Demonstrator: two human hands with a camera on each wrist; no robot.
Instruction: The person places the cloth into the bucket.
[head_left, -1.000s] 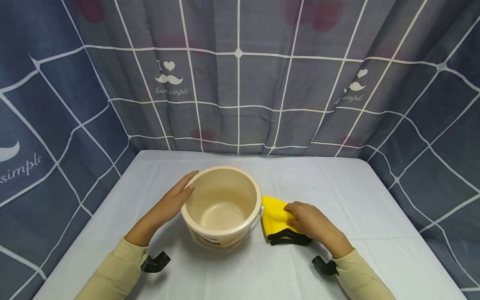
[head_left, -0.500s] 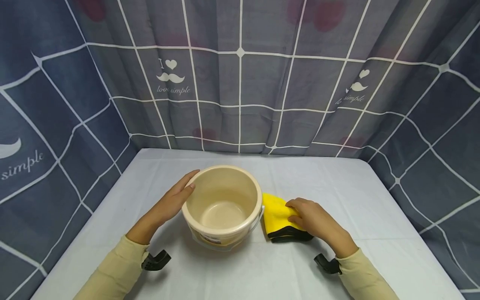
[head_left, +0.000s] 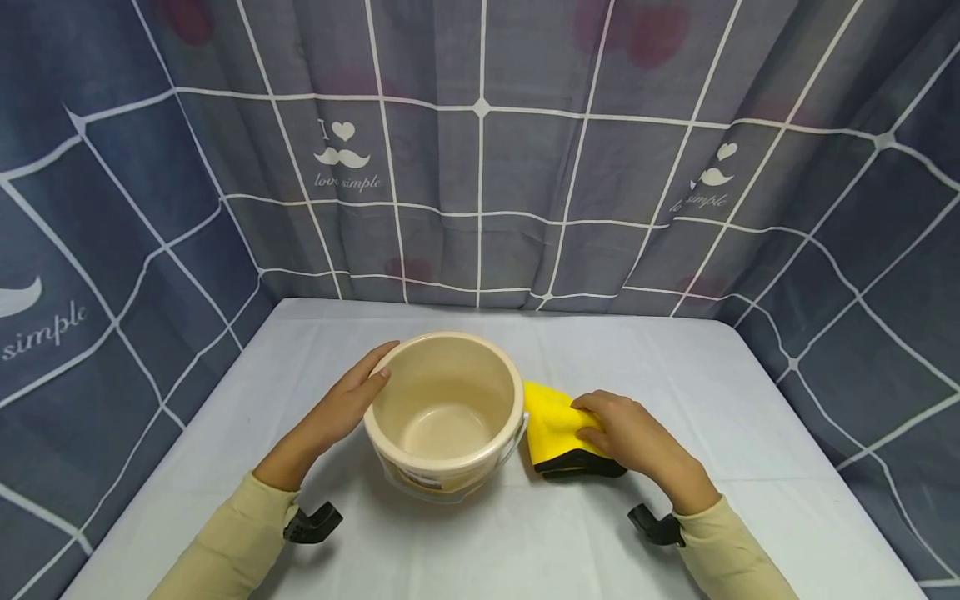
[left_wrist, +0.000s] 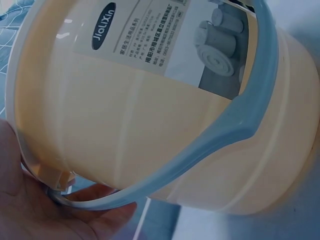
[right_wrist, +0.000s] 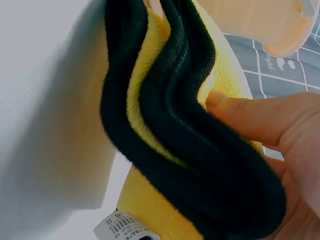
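Observation:
A cream plastic bucket (head_left: 448, 463) stands mid-table, slightly tilted in the head view, its mouth showing a bare inside. My left hand (head_left: 343, 410) grips its left rim, thumb on the edge and fingers down the outer wall. The left wrist view shows those fingers beside the pale handle (left_wrist: 195, 159), which hangs down across the bucket's side. To the right, my right hand (head_left: 628, 430) holds a folded yellow towel (head_left: 551, 423) with black trim, thumb on one face and fingers behind. Several folded layers show in the right wrist view, plus a white care tag (right_wrist: 122, 226).
A white cloth covers the table (head_left: 637, 354). A grey checked curtain (head_left: 480, 183) rises behind it and along both sides. Black mounts (head_left: 313, 523) sit at the wrists. A printed label (left_wrist: 150, 40) is on the bucket's wall.
My right hand and the towel have shifted slightly away from me, and the towel's black-edged layers lie closer together. My left hand and the bucket have stayed nearly still.

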